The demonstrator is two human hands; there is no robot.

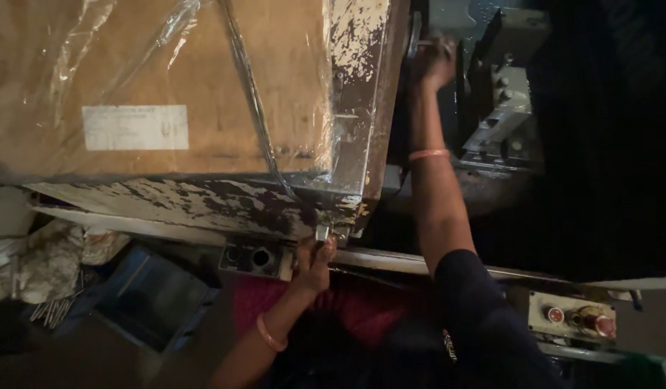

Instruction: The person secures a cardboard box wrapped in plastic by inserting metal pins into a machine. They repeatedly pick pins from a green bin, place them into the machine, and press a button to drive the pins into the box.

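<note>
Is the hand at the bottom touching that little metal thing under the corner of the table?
Touching. In the head view the left hand has its fingers wrapped around the small metal knob under the table's worn corner, with no gap showing.

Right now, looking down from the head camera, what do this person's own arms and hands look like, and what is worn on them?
Both hands are bare, with no gloves. The right hand has a thin pinkish-orange bangle around the wrist, and a dark short sleeve covers the upper arm. The left hand has a similar bangle at its wrist; its forearm is uncovered. The light is dim, so finer details cannot be told.
</note>
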